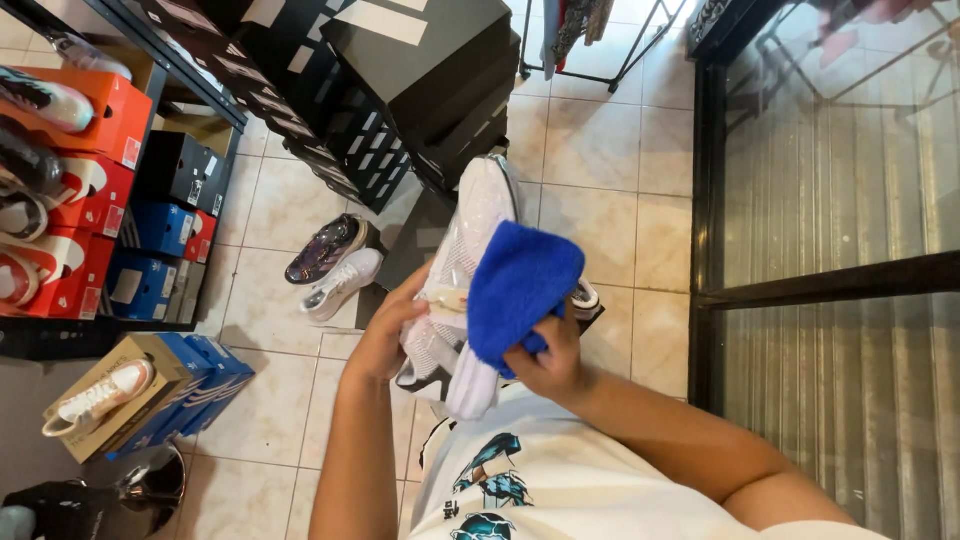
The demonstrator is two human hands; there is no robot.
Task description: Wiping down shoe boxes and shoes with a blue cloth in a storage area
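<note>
Left hand: the left hand (385,335) was wrapped around the side of a white sneaker (462,270), fingers curled over its upper, apparently to steady it in the air in front of the chest.
Right hand: the right hand (548,362) was clenched on a bunched blue cloth (518,290), pressing it against the shoe's right flank; the grip looked suited to rubbing the surface.
Sneaker: held toe pointing to 12 o'clock, heel end down toward the person's white printed shirt (560,480), tilted so the side under the cloth faced up to the camera.
Cloth: it lay at 3 o'clock of the shoe, touching it and covering part of its midsection.
Floor: pale floor tiles (600,140) lay below, with a loose pair of shoes (335,262) at 9 o'clock of the held sneaker, one dark and shiny, one white, set side by side out of the way.
Black boxes: a slanted row of black shoe boxes (400,70) ran toward 12 o'clock.
Shelving: at 9 to 10 o'clock, orange boxes (90,150) carried display shoes on top; blue boxes (150,270) sat lower.
Near box: an open blue-and-tan box (150,395) at 8 o'clock held a pale sneaker.
Glass: a dark-framed glass panel (840,270) stood at 3 o'clock.
</note>
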